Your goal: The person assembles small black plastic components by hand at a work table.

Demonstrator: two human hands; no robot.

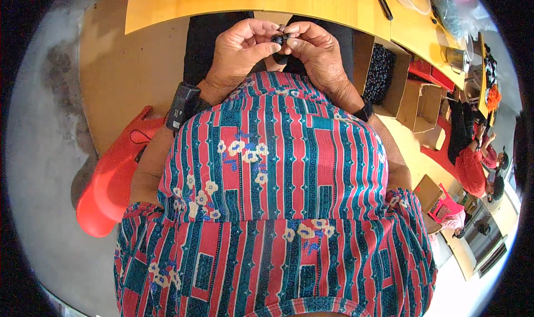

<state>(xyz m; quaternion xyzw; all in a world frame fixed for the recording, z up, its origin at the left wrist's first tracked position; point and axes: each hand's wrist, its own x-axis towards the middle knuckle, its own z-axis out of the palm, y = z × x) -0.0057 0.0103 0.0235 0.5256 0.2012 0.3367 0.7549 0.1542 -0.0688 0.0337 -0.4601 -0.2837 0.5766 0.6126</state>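
One black piece [278, 39] between fingertips [275, 48] of both hands [236, 47] [321, 55]

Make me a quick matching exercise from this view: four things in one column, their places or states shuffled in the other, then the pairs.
1. small black piece
2. nearest red chair
3. cardboard box closest to the right hand
4. slim dark tool

A. lying on the yellow tabletop
B. holding many small dark bits
C. held by the fingers of both hands
D. at the person's left side

Pairs: 1-C, 2-D, 3-B, 4-A
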